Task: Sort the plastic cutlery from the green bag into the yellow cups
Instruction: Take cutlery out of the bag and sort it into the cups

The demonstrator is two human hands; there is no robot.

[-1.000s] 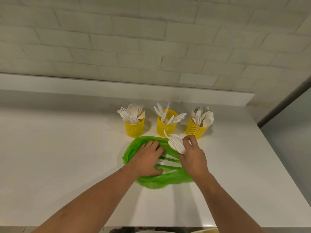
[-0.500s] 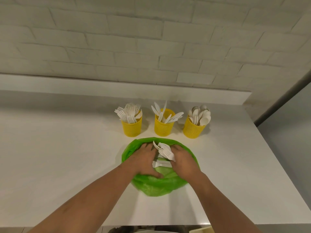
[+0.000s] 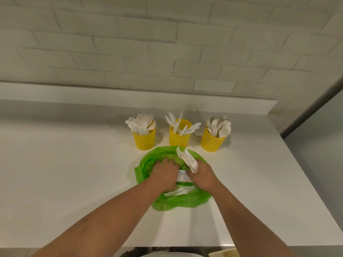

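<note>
Sorting well advanced: three yellow cups [image 3: 179,140] hold forks, knives and spoons separately; green bag [image 3: 146,169] lies just before them with white pieces [image 3: 176,192] left inside; right hand [image 3: 203,176] grips a fork bundle [image 3: 186,159] above the bag; left hand [image 3: 163,176] is inside it, fingers curled, possibly on cutlery; cannot tell.

White table [image 3: 74,182], green bag [image 3: 148,160], three yellow cups [image 3: 178,140]

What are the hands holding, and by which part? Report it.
The right hand grips white forks by their handles; whether the left hand holds anything in the green bag cannot be told.
</note>
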